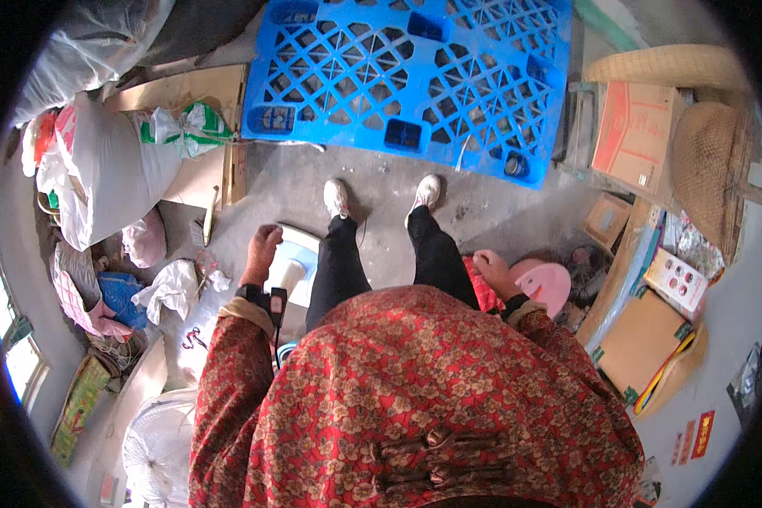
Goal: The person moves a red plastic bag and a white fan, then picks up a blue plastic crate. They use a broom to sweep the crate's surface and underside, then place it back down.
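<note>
My left hand [265, 249] hangs beside my left leg with its fingers curled, above a pale blue and white plastic item [298, 254]; I see nothing held in it. On the other side my right hand [492, 268] is held near my right leg, fingers bent, over a red cloth-like thing [473, 279] and close to a round pink plastic piece [549, 286]. Whether its fingers hold anything does not show. Past my white shoes a large blue plastic pallet [409, 136] lies across the way.
At left are a stuffed white sack [114, 171], a brush [209, 219] on the floor, a white crumpled bag [174, 289] and a blue bag [122, 295]. At right stand a cardboard carton [638, 136], a woven basket [701, 171] and a flat brown board [644, 343].
</note>
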A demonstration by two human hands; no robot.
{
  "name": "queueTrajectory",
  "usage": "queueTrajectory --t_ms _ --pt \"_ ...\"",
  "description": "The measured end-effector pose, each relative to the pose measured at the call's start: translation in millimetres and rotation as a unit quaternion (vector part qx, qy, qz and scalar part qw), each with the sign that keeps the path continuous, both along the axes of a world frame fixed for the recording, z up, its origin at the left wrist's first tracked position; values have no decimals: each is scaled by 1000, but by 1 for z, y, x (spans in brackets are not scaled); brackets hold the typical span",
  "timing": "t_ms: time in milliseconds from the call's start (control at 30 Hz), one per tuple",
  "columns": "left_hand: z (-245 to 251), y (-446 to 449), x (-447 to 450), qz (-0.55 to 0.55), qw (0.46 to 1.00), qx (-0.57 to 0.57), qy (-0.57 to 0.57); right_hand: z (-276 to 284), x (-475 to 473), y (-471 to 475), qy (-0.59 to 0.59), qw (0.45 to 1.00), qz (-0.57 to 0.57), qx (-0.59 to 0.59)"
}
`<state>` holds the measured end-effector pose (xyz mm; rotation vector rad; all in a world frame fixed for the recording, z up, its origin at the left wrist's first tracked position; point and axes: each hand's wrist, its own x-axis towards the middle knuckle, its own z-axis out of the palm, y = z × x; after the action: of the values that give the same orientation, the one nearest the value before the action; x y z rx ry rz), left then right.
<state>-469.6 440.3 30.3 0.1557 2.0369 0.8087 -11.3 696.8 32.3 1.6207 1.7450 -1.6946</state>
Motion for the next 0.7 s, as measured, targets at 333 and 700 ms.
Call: queueTrajectory --t_ms 333,700 --pt "13 84 79 -3 998 -13 -68 -11 48 129 8 996 -85 22" --pt "-57 83 -10 -55 998 -4 -30 -19 -5 104 -77 995 -4 66"
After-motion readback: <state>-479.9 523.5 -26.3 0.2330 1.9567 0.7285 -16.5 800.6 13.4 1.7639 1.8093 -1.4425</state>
